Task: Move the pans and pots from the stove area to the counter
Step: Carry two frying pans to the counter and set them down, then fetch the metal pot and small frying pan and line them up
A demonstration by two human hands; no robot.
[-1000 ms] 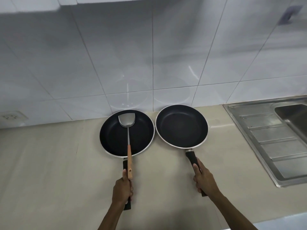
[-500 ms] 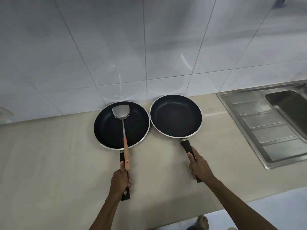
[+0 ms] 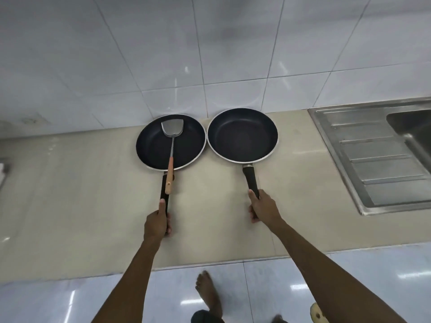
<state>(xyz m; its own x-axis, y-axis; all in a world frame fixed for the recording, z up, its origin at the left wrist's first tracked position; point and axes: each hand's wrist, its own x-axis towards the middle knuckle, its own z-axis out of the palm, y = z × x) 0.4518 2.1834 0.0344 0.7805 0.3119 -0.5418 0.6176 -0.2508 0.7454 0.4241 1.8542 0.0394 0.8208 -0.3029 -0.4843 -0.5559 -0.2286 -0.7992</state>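
— Left side?
— The left hand clenches the left pan handle; a spatula lies in it (counter, far edge).
— Right?
— The right hand grips the right pan, near the sink.

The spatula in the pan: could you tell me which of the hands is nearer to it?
Left. The left hand grips the pan handle just below the spatula; the right hand holds the other pan's handle, off to its right.

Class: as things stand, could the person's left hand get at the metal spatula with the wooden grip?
Probably yes. The metal spatula with the wooden grip lies uncovered, its grip just beyond the left hand, but that hand is closed on the left black frying pan's handle.
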